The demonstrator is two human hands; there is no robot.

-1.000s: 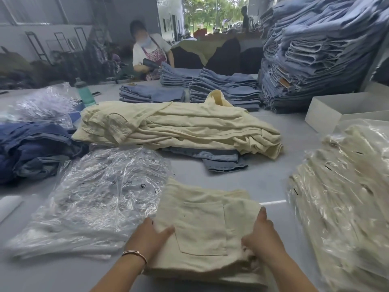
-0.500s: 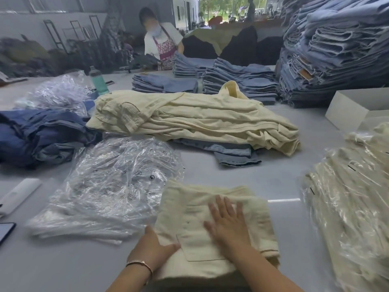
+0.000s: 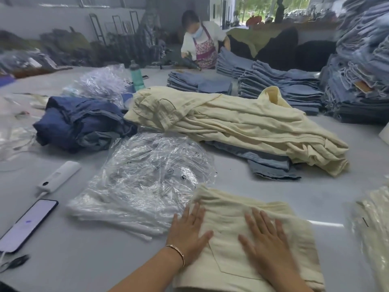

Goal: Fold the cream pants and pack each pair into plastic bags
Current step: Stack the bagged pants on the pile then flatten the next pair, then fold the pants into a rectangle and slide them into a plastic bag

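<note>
Folded cream cotton pants lie flat on the grey table, nearest the wearer. Left hand presses their left edge, fingers straight and together; right hand flat on top, fingers spread. Stack of clear plastic bags just left; loose cream pants pile beyond.

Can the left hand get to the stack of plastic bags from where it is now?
Probably yes. The left hand lies flat on the left edge of the folded cream pants, and the stack of plastic bags sits right beside that edge, on the hand's own side. Nothing lies between them.
</note>
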